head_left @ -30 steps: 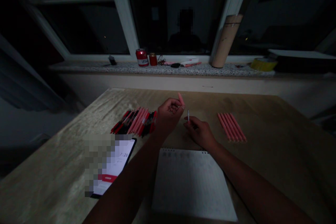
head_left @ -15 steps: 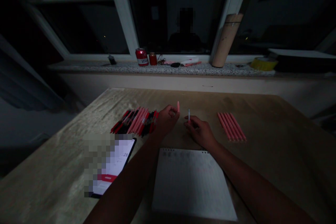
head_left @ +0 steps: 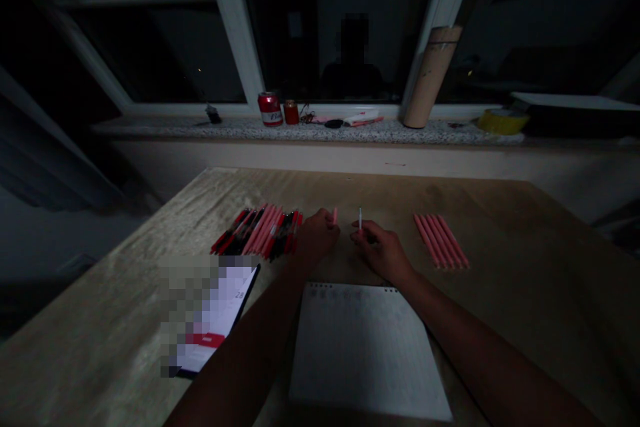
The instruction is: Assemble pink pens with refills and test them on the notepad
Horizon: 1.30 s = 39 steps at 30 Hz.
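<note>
While both hands were raised over the table [head_left: 520, 320], a phone [head_left: 225, 310] lay slanted at left, perhaps for a readable screen; beyond it, mixed pens [head_left: 260, 232] lay side by side, presumably for easy reach of the left hand [head_left: 317, 233]. Pinched in that hand's fingers, a pink piece [head_left: 335, 215] stood nearly upright; near it but apart, the right hand [head_left: 383, 247] gripped a white rod [head_left: 360, 219] narrowly by its lower end, seemingly to leave the top free. A notepad [head_left: 367, 353] lay between the forearms. At far right, pink pens [head_left: 440, 241] formed a parallel row, probably spaced for counting. Counts: one phone, mixed pens too crowded to number, one piece, one rod, one notepad, five pens in the row
</note>
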Each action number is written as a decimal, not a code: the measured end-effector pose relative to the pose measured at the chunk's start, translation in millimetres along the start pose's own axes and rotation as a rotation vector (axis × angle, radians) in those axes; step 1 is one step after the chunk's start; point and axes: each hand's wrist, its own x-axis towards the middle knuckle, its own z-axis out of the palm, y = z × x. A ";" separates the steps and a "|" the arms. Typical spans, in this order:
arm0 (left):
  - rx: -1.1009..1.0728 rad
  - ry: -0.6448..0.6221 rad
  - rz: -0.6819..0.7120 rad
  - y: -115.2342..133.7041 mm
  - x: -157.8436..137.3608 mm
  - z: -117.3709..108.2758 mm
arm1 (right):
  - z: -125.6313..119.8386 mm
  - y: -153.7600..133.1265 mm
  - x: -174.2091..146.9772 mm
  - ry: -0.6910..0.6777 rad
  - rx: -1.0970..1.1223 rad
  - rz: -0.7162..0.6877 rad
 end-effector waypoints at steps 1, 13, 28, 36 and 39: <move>0.007 -0.002 0.006 -0.8 0.0 0.4 | 0.1 0.3 0.0 -0.001 0.001 0.003; 0.158 -0.080 -0.052 -5.0 -0.8 1.7 | -0.8 -1.4 0.3 -0.012 0.002 0.000; -0.200 -0.039 0.102 20.2 2.3 -27.8 | -1.0 -1.1 0.4 -0.008 -0.007 0.001; -0.677 -0.037 0.144 45.2 -6.0 -39.5 | -1.3 -2.5 0.1 -0.023 -0.016 0.005; -0.708 -0.041 0.158 48.0 -8.1 -36.8 | -1.8 -2.6 0.4 -0.019 -0.043 -0.010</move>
